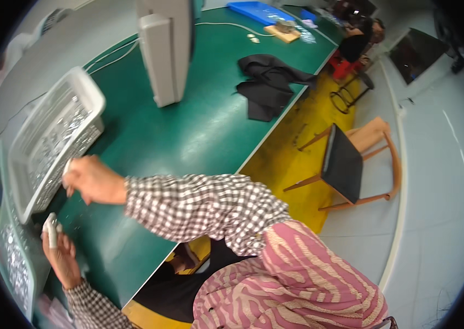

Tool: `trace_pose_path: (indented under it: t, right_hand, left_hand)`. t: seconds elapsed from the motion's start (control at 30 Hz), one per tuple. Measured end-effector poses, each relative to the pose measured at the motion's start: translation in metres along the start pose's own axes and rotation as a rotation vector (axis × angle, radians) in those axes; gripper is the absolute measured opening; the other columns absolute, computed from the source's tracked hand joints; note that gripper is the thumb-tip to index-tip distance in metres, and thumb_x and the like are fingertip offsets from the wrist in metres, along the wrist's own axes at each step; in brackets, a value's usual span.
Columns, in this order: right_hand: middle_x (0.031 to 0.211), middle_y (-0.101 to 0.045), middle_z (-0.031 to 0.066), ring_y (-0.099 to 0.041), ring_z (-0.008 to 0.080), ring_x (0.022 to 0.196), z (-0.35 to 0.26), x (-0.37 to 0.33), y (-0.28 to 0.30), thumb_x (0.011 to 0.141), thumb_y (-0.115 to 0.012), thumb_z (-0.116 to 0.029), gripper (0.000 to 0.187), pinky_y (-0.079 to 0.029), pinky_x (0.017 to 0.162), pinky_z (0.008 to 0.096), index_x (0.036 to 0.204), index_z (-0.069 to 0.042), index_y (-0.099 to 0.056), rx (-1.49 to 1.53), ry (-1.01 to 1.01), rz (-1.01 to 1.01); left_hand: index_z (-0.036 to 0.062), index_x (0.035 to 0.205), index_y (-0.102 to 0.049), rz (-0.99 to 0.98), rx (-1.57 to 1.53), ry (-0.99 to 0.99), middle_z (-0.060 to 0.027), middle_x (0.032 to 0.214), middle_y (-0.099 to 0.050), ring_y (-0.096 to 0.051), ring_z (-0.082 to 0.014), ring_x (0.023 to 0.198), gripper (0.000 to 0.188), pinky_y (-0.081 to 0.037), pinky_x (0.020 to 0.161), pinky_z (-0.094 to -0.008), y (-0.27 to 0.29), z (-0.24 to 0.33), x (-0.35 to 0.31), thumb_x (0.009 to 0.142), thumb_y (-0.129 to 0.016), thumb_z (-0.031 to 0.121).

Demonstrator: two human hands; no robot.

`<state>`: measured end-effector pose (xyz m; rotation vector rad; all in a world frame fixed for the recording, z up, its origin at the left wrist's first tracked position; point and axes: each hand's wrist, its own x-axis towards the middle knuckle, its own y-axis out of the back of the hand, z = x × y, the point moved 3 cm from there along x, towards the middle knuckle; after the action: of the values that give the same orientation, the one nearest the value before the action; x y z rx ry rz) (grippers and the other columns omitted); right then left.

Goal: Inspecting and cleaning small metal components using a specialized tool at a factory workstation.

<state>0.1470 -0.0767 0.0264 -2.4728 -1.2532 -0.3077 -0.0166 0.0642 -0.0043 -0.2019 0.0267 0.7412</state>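
Observation:
My right hand (94, 179) is over the green table, beside the near side of a white plastic basket (98, 98). Its fingers are curled together in a pinch, with white covering on a fingertip; blur hides what they hold, if anything. Lower down, my left hand (62, 252) is close to the basket's near corner, its fingers bent inward and white coverings on them. Whether a small piece sits at its fingertips cannot be made out. Many small shiny silver pieces (59, 131) lie in the basket.
A second, pale green bin (29, 257) with shiny pieces stands at the left edge. On the green table (188, 137) are a tall grey-white machine (161, 60), a dark cloth (267, 82), a blue tray (262, 12) and a wooden block (282, 34). A chair (344, 164) stands right.

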Motion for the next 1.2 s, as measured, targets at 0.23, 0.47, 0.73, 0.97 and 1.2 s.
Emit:
trace_pose_path:
  t: [0.23, 0.47, 0.73, 0.97, 1.2]
  right_hand:
    - [0.077, -0.064, 0.0069, -0.049, 0.0087, 0.043, 0.012, -0.001, 0.037, 0.088, -0.049, -0.014, 0.020, -0.041, 0.041, 0.0213, 0.083, 0.003, -0.059, -0.189, -0.017, 0.178]
    - [0.077, -0.063, 0.0064, -0.049, 0.0076, 0.044, 0.006, -0.005, 0.024, 0.090, -0.050, -0.014, 0.019, -0.040, 0.040, 0.0210, 0.085, 0.003, -0.058, -0.265, 0.065, 0.123]
    - [0.076, -0.063, 0.0063, -0.048, 0.0079, 0.044, 0.005, -0.006, 0.018, 0.090, -0.050, -0.014, 0.018, -0.039, 0.040, 0.0213, 0.086, 0.002, -0.058, -0.374, 0.144, 0.100]
    - [0.075, -0.063, 0.0060, -0.047, 0.0076, 0.044, 0.006, -0.008, 0.019, 0.090, -0.051, -0.013, 0.017, -0.039, 0.040, 0.0215, 0.087, 0.002, -0.058, -0.404, 0.149, 0.088]
    - [0.072, -0.061, 0.0057, -0.046, 0.0079, 0.044, -0.001, -0.011, 0.011, 0.089, -0.053, -0.012, 0.016, -0.038, 0.042, 0.0218, 0.087, 0.002, -0.059, -0.491, 0.315, 0.072]
  left_hand:
    - [0.0058, 0.107, -0.055, -0.119, -0.056, -0.015, 0.0023, 0.071, -0.047, -0.039, -0.0057, 0.051, 0.026, -0.030, 0.039, -0.0196, -0.024, 0.016, -0.014, 0.091, -0.048, 0.025]
    - [0.0022, 0.103, -0.058, 0.053, 0.540, -0.220, -0.0005, 0.077, -0.055, -0.047, -0.0060, 0.057, 0.021, -0.040, 0.045, -0.0212, -0.012, 0.051, -0.032, 0.084, -0.059, 0.012]
    - [-0.0023, 0.090, -0.059, 0.060, 1.108, -0.557, -0.0077, 0.072, -0.058, -0.052, -0.0114, 0.057, 0.018, -0.044, 0.053, -0.0248, -0.004, 0.023, -0.022, 0.079, -0.065, 0.011]
    - [-0.0030, 0.086, -0.058, 0.139, 1.126, -0.498, -0.0094, 0.063, -0.056, -0.052, -0.0141, 0.056, 0.017, -0.042, 0.054, -0.0266, -0.011, 0.033, -0.019, 0.076, -0.067, 0.008]
    - [-0.0020, 0.086, -0.058, 0.099, 1.209, -0.503, -0.0119, 0.066, -0.059, -0.056, -0.0158, 0.057, 0.017, -0.044, 0.053, -0.0295, -0.011, 0.031, -0.017, 0.079, -0.064, 0.012]
